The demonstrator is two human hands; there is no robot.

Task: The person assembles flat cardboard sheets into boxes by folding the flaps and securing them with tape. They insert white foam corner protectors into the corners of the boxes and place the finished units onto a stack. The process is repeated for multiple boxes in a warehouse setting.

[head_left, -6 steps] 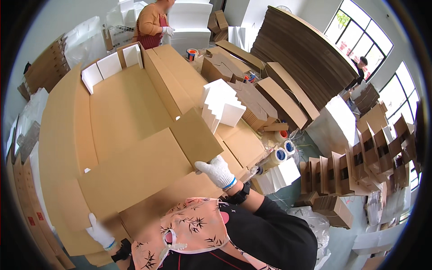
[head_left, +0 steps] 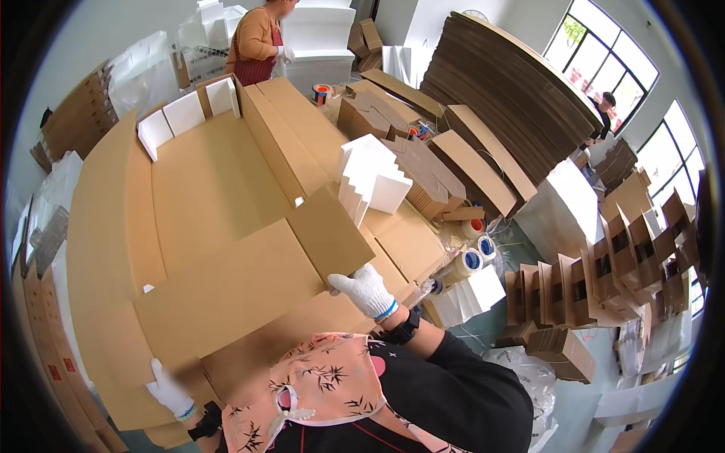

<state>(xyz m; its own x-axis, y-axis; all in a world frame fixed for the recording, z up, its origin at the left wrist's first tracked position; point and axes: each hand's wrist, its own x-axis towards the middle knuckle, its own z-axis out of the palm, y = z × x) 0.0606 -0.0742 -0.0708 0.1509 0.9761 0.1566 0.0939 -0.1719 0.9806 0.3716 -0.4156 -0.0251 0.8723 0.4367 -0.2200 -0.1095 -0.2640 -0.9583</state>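
Note:
A large open cardboard box lies before me, its near end flap folded inward across it. My right hand, in a white knit glove, pinches the near corner of a smaller side flap, thumb to the left. My left hand, also gloved, rests at the box's near left corner against the wide left flap; its visible fingers are apart, the rest hidden. White foam pieces line the far end inside the box.
Stepped white foam blocks stand right of the box. Tape rolls and folded cartons lie farther right. A tall cardboard stack is behind. A co-worker stands at the far end; another person is near the window.
Both my hands keep practically the same places on the cardboard. The view shifts very slightly, and the far co-worker's body and gloved hand move a little to the right.

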